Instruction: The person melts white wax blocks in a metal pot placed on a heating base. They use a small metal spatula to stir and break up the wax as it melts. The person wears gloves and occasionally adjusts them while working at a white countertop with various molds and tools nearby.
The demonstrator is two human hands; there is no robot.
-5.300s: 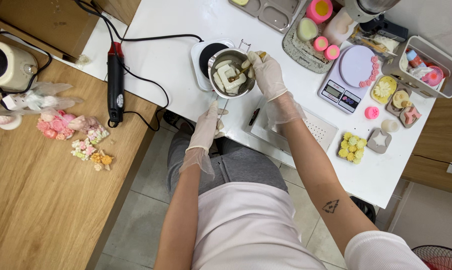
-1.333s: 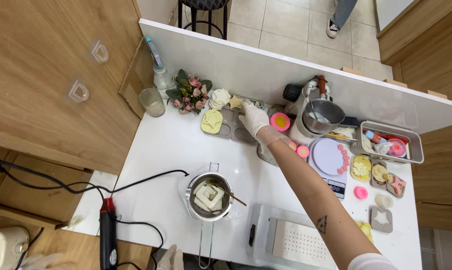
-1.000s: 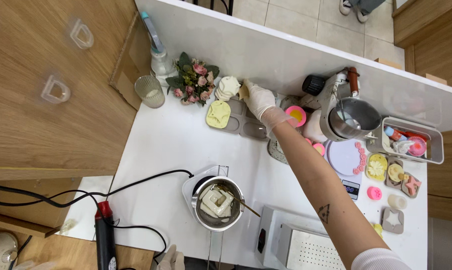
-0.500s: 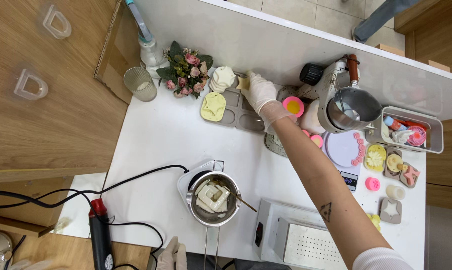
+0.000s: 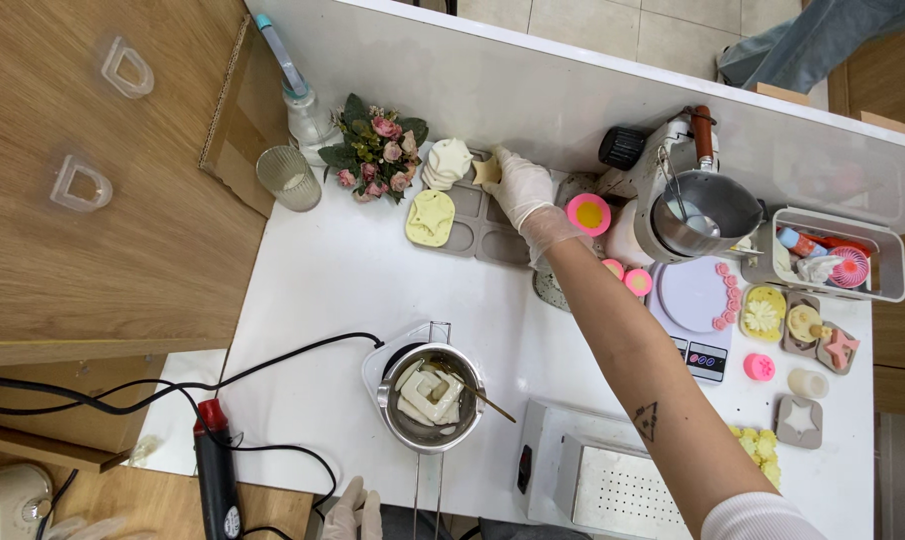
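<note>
1. Right hand (image 5: 520,190), gloved, arm stretched far across the white table (image 5: 332,270) to its back edge. Fingertips pinched together on a small pale star-shaped piece (image 5: 487,172), held just over the grey mould tray (image 5: 477,215).
2. Star piece: between thumb and fingers, at the tray's top edge, just beside a stack of white shell-shaped casts (image 5: 445,162). Whether it touches the tray: cannot tell.
3. Mould tray: several cavities; one on the left holds a pale yellow cast (image 5: 430,217). Right part hidden under the hand and wrist.
4. Left hand (image 5: 352,510), gloved, at the bottom edge of view, mostly cut off. Fingers seem loosely together, near the pan's handle; grip or contact cannot be made out.
5. Small steel pan (image 5: 430,400) w/ white wax chunks, sitting on a white hot plate (image 5: 384,362); a thin stick leans out on its right.
6. Back row, left of the tray: flower bunch (image 5: 374,152), ribbed glass (image 5: 287,178), spray bottle (image 5: 302,100).
7. Right of the forearm: pink cup w/ yellow centre (image 5: 588,213), steel pitcher (image 5: 697,212), scale (image 5: 694,315), white bin (image 5: 840,255) of small items. Details in the bin too small to tell.
8. Lower left: black tool w/ red cap (image 5: 215,470) and cables.
9. Top right: part of another person's legs, cut off by the frame.
</note>
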